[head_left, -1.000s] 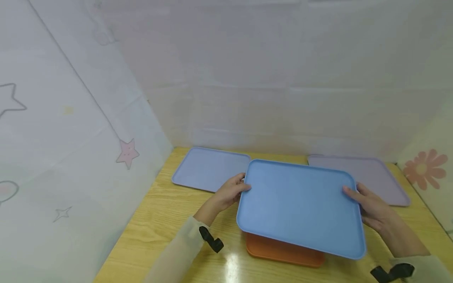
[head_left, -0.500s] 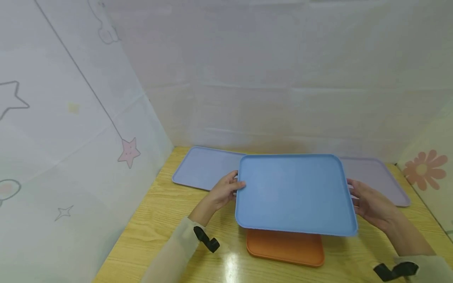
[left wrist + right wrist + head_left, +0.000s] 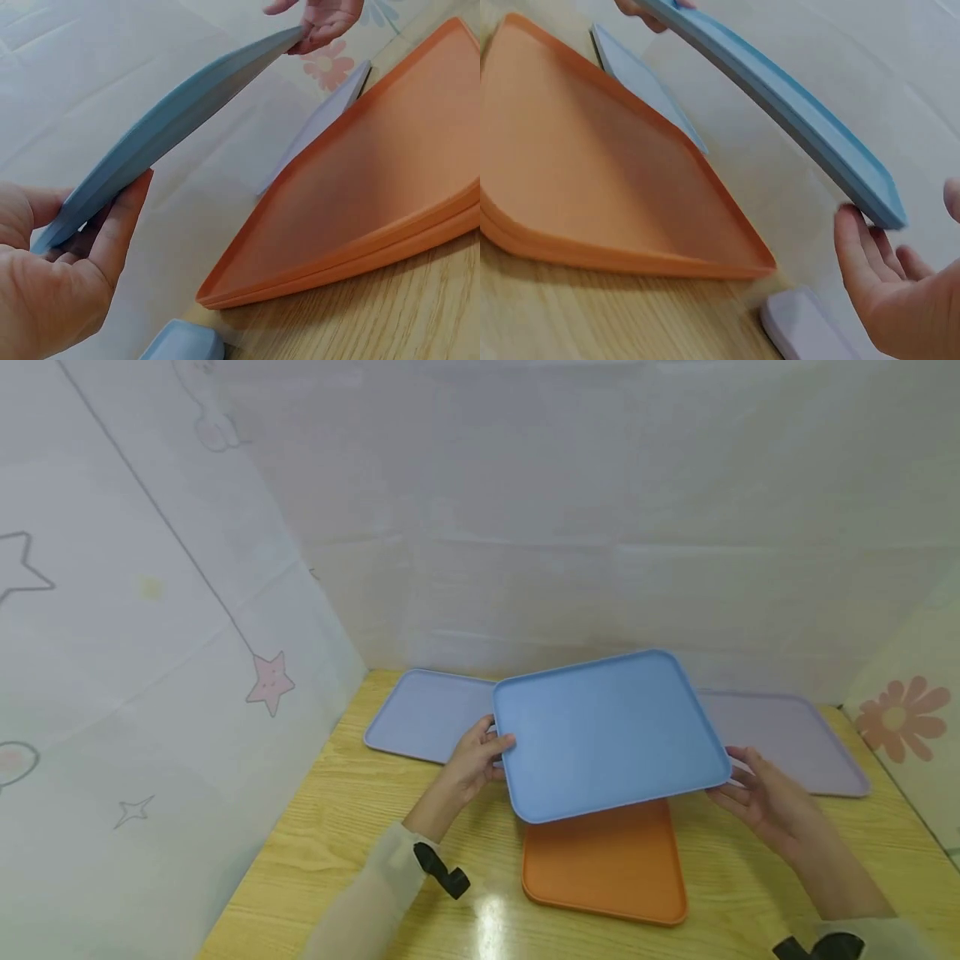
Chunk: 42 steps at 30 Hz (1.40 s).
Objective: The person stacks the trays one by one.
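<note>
A light blue rectangular tray is held in the air, tilted with its right rear corner highest. My left hand pinches its left edge, thumb on top and fingers beneath. My right hand supports the lower right corner from below; in the right wrist view its fingertips touch the underside and the thumb stands off the tray. Under the blue tray an orange tray lies on the table, partly hidden. The left wrist view shows a double orange rim, like stacked trays.
A bluish-lavender tray lies at the back left of the wooden table. At the back right lies a pale purple tray. Cloth-covered walls stand behind the table and at both sides.
The blue tray has moved back and slightly left, its right side swinging rearward. My right thumb has come off its top, and more of the orange tray shows.
</note>
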Tool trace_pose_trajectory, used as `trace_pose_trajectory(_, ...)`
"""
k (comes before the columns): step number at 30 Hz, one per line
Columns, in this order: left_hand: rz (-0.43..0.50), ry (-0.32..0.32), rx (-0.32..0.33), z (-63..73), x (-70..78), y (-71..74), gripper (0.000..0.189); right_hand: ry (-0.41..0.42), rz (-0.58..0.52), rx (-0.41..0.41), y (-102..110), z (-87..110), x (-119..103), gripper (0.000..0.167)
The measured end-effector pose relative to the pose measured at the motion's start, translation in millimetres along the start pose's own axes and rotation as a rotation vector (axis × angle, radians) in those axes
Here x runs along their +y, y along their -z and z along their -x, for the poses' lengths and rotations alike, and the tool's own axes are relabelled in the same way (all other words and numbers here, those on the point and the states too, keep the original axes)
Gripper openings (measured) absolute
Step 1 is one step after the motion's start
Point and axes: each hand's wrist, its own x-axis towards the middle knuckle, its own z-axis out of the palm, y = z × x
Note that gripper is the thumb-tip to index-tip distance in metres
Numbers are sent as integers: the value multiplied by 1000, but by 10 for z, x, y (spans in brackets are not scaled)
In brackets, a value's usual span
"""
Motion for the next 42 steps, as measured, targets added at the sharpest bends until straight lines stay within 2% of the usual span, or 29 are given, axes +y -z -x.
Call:
trace_pose_trajectory(3,18,-16,28,18,-15,-45,50,64,-59,48,-84,2,125,35)
trace_pose_trajectory(6,35,-34,53,32,-28,-100,50,123,-99,57,-196,-20,257,37)
trace_pose_trajectory(11,73,-44,95,60,-45,-210,53,197,-113,96,-390,-68,468,38)
trace_pose_trajectory(15,96,-47,126,69,-73,-287,53,225,-108,181,-548,-113,583,32)
trace_pose_trajectory(20,112,-73,147,82,-100,-340,53,212,-99,298,-729,-191,686,25)
trace_pose_trajectory(24,131,-92,155,99,-122,-371,53,199,-110,355,-842,-246,762,28)
trace_pose_trajectory(29,131,-108,151,116,-143,-409,54,206,-164,320,-926,-317,836,22)
trace_pose_trajectory(32,125,-110,147,121,-155,-417,54,202,-152,293,-957,-356,862,27)
trace_pose_trajectory(35,115,-119,148,125,-166,-415,55,191,-121,308,-984,-381,872,38)
trace_pose_trajectory(39,102,-131,135,134,-171,-425,58,165,-99,372,-1007,-396,859,51)
trace_pose_trajectory(42,92,-135,123,142,-180,-433,59,140,-74,447,-1022,-412,834,51)
